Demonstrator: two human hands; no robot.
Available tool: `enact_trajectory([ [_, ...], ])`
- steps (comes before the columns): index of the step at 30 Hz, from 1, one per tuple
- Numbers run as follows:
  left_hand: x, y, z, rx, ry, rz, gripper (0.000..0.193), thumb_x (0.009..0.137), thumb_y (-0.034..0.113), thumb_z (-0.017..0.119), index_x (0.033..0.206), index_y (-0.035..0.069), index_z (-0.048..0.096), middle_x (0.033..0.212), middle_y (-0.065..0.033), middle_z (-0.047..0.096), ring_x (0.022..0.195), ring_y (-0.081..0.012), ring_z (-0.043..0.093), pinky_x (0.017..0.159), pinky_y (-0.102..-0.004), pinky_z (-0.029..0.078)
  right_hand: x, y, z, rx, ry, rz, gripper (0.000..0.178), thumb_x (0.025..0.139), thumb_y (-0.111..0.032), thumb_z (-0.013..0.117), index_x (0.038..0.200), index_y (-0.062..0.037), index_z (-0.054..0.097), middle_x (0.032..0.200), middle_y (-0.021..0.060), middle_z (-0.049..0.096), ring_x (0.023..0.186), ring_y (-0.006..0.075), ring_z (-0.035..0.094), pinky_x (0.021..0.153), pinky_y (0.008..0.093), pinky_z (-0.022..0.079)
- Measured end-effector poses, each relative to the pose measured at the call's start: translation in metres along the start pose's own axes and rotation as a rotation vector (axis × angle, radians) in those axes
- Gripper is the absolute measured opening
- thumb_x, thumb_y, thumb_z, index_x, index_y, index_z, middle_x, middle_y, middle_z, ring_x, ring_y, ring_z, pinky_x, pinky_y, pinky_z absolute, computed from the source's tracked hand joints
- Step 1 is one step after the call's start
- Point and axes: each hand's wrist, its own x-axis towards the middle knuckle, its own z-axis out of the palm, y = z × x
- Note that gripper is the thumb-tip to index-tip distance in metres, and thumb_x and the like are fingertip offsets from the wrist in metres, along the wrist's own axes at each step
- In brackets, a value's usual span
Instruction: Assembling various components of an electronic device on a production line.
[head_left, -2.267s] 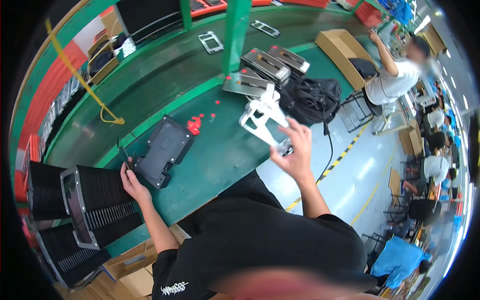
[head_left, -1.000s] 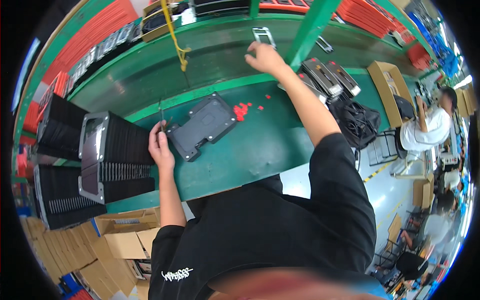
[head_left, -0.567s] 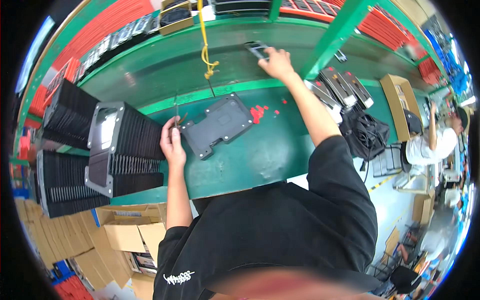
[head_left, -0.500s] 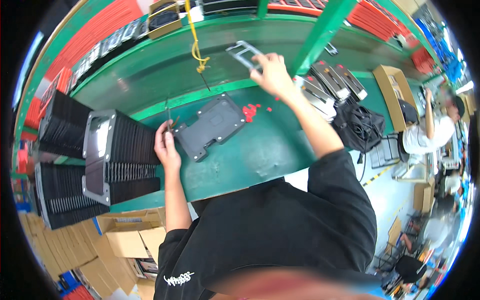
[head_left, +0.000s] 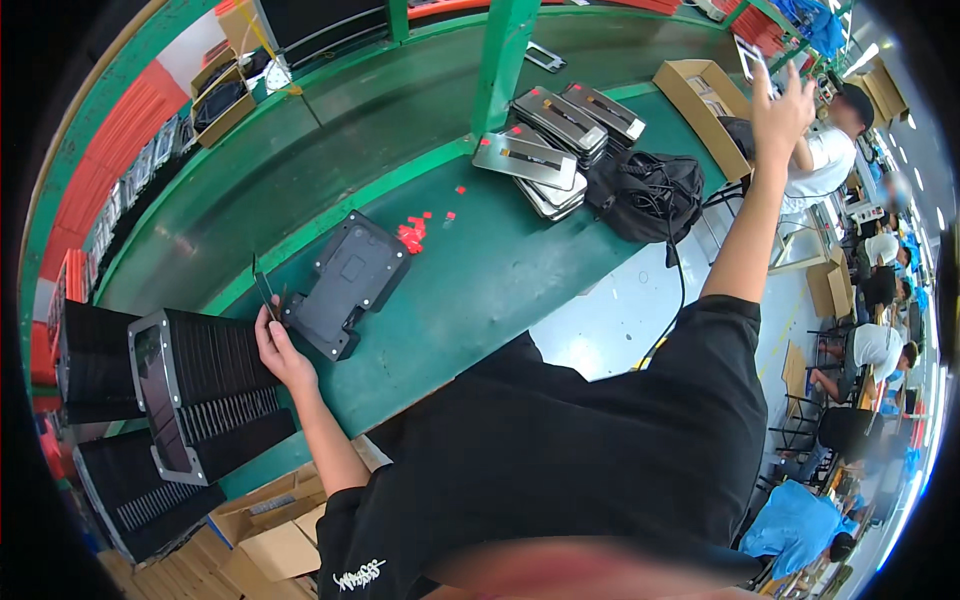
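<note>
My left hand [head_left: 288, 350] is at the left of the green bench with its fingers closed round a thin pair of tweezers [head_left: 262, 278], tips pointing up. Beside it lies a dark grey fixture block [head_left: 350, 282] with notched edges and pale corner spots. Far off at the upper right, my right hand [head_left: 783, 115] is stretched out past the bench. Its thumb side pinches a small light-grey rectangular frame [head_left: 748, 58], while other fingers spread apart. Small red tabs [head_left: 411, 234] lie in a heap beyond the block.
Stacks of black frames [head_left: 200, 390] stand at the left. Silver flat panels [head_left: 565, 120] are piled beyond the bench's middle, next to a black bag [head_left: 650, 195] and an open cardboard box [head_left: 690, 95]. A green post [head_left: 503, 65] rises behind. A person [head_left: 825, 155] sits at the right.
My right hand has swung far to the right with the light-grey frame. My view has turned rightward; my left hand stays beside the fixture block with the tweezers.
</note>
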Motion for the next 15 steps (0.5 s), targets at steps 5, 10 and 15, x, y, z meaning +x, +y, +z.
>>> enact_trajectory([
  [5,-0.005,0.002,-0.003,0.012,0.005,-0.005,0.045,0.109,0.027,0.042,0.134,-0.008,0.055,0.130,-0.0149,0.065,0.119,-0.0207,0.059,0.108,-0.0352,0.041,-0.008,-0.061,-0.036,0.489,0.055,-0.114,0.031,0.090,-0.018,0.070,0.117,-0.0038,0.069,0.125,0.0189,0.066,0.120,0.0366,0.060,0.106,0.0446,0.043],
  [10,-0.004,0.002,-0.004,0.036,-0.001,0.012,0.045,0.109,0.028,0.041,0.134,-0.008,0.055,0.130,-0.0146,0.065,0.119,-0.0207,0.059,0.108,-0.0359,0.041,-0.072,-0.148,-0.092,0.827,-0.260,-0.224,0.019,0.082,-0.005,0.070,0.101,-0.0057,0.071,0.110,0.0117,0.071,0.107,0.0304,0.064,0.095,0.0411,0.047],
  [15,-0.001,-0.003,-0.003,-0.008,0.007,-0.009,0.046,0.109,0.029,0.041,0.134,-0.008,0.055,0.131,-0.0144,0.065,0.120,-0.0210,0.058,0.108,-0.0369,0.041,-0.122,-0.193,-0.120,1.214,-0.644,-0.251,0.013,0.083,-0.002,0.068,0.095,-0.0046,0.071,0.092,0.0080,0.072,0.087,0.0274,0.068,0.081,0.0389,0.052],
])
